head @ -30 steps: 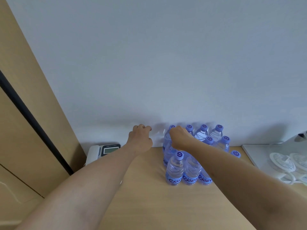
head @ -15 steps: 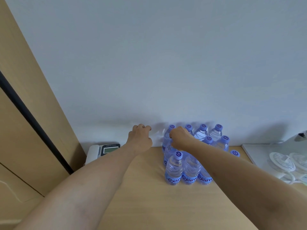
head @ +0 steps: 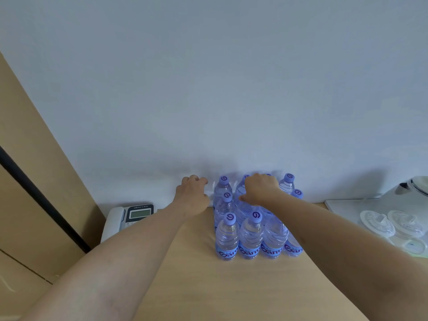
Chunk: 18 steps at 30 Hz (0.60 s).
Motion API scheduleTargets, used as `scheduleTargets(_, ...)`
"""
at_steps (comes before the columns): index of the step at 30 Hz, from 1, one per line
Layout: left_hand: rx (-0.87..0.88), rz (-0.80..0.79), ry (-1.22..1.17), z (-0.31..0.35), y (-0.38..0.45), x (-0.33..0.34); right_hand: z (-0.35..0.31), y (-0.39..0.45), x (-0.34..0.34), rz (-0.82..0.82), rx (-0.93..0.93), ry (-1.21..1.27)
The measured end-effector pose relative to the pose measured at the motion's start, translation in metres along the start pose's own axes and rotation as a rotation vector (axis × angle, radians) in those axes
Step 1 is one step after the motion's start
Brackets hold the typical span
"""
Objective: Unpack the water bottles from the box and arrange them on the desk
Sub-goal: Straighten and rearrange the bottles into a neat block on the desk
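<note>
10+ bottles (head: pixel 227 237), 1 phone (head: pixel 136 215)

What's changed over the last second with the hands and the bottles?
The right hand moved right along the back rows and now rests over bottle tops there; whether it grips one is unclear. The left hand stayed curled beside the water bottles by the wall. The phone is unchanged.

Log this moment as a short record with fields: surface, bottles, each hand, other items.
surface: wooden desk set against a pale wall
bottles: cluster of upright water bottles with purple caps, packed in rows by the wall
left hand: curled, at the left side of the cluster's back row; what it grips is unclear
right hand: on top of the back-row bottles, fingers bent over the caps
other items: telephone at left; white tray with clear lids at right
</note>
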State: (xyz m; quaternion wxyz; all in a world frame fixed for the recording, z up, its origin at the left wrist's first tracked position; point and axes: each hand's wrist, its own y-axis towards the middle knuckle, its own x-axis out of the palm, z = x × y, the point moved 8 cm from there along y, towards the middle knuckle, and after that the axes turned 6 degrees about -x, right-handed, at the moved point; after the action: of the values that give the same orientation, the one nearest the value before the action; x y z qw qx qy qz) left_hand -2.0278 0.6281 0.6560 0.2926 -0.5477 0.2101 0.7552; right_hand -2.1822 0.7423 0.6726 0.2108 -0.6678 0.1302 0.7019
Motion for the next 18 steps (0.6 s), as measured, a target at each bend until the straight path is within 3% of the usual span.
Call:
scheduleTargets(3,-0.006,-0.004,0.006,0.008,0.001,0.004,0.008,-0.003,0.016,-0.081,0.020,0.082)
scheduleTargets(14,0.008,0.023,0.023,0.031,0.002,0.007,-0.001,0.000,0.015,-0.135,-0.126,0.161)
scheduleTargets(18,0.007,0.020,0.021,0.033,0.002,0.009,0.003,0.003,0.012,-0.037,-0.095,0.181)
